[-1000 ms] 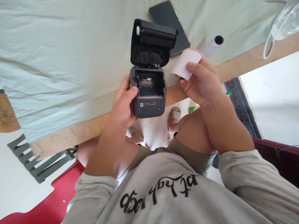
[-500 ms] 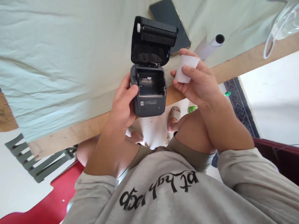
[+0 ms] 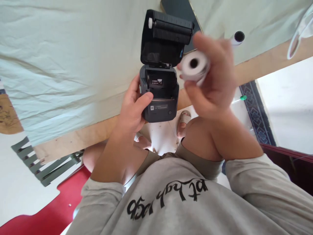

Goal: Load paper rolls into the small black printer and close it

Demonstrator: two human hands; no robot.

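A small dark grey printer (image 3: 160, 111) stands at the table's near edge with its lid (image 3: 166, 39) swung up and the paper bay empty. My left hand (image 3: 133, 109) grips the printer's left side, thumb on its front corner. My right hand (image 3: 212, 81) holds a white paper roll (image 3: 194, 65) just right of the open bay, blurred, with the roll's dark core hole facing me.
A pale green cloth (image 3: 73, 58) covers the table. A black phone (image 3: 181, 9) lies behind the printer lid and a second white roll (image 3: 236, 38) lies to its right. A clear plastic object (image 3: 299, 32) sits at the far right. My knees and a sandalled foot (image 3: 184, 120) show below the edge.
My right hand has turned the paper roll so its core end faces me and lifted it a little closer to the open bay. The left hand keeps its hold on the printer.
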